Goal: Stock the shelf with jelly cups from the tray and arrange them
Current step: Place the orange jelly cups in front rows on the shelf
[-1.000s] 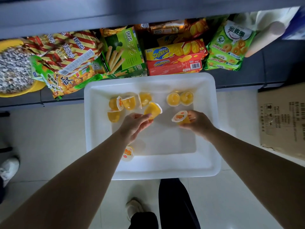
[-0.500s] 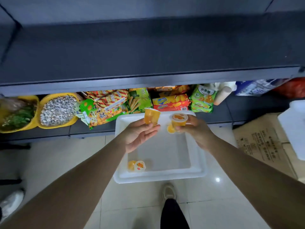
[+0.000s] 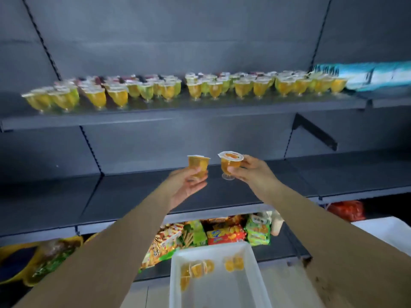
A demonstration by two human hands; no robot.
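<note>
Nearest, the white tray point(image 3: 219, 285) sits on the floor with a handful of jelly cups point(image 3: 196, 268) left lying in it. A second ago both hands were down in that tray picking; now they are raised well above it, at the height of the bare middle shelf point(image 3: 133, 192), so the carry is under way and placing comes next, I judge. The left hand point(image 3: 185, 185) has its fingers curled round the left cup point(image 3: 198, 166), upright. The right hand point(image 3: 251, 174) pinches the right cup point(image 3: 230, 164) at its side, stem foot showing below (lid printed with fruit, no words legible).

Behind the tray, the snack packs point(image 3: 222, 235) carry writing too blurred to read here.

Farthest, the upper shelf point(image 3: 155, 112) already holds a long row of stocked cups point(image 3: 200, 87), with apparent room at its front.
</note>
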